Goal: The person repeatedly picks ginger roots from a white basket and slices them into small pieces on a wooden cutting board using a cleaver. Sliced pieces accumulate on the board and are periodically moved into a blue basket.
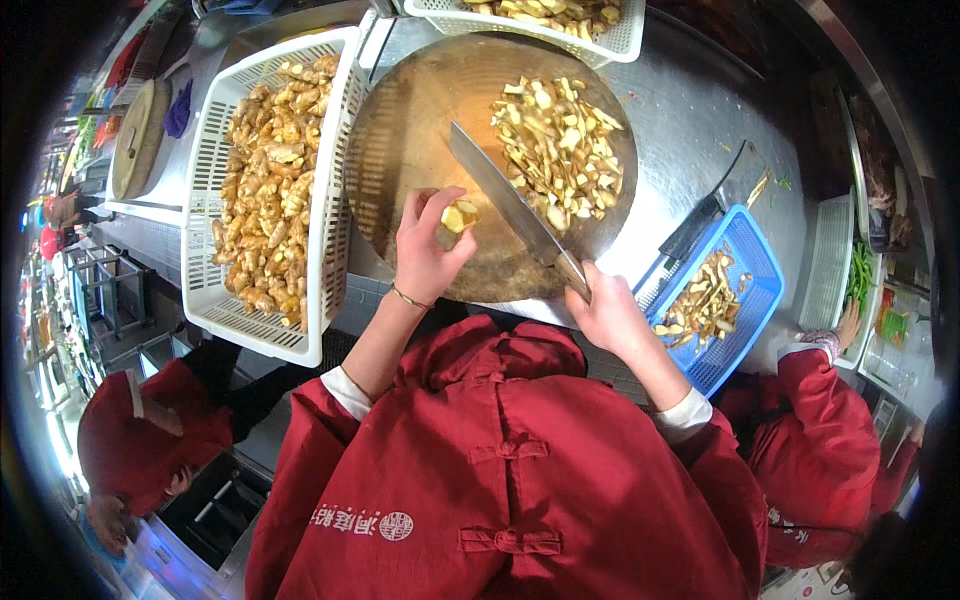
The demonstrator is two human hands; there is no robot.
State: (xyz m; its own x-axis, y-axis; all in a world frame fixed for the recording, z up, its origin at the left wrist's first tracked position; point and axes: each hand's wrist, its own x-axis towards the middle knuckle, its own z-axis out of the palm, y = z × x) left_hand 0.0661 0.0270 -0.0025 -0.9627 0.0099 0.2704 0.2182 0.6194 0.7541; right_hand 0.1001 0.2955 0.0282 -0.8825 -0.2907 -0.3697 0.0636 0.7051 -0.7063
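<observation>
My left hand (431, 244) pinches a piece of ginger (458, 217) with a pale cut face, held above the near part of a round wooden chopping block (420, 120). My right hand (611, 306) grips the wooden handle of a cleaver-type kitchen knife (510, 206). Its long blade slants up and left across the block, apart from the ginger. Right of the blade lies a pile of ginger peelings and trimmings (562, 142) on the wood. To my left, a white slotted plastic basket (199, 225) holds a heap of unpeeled ginger roots (274, 187).
A blue plastic basket (757, 259) with ginger trimmings stands at the right, beside a dark-handled cleaver (705, 210) on the steel counter (675, 97). Another white basket (626, 34) holds ginger pieces behind the block. People in red work at right (810, 450) and left (157, 427).
</observation>
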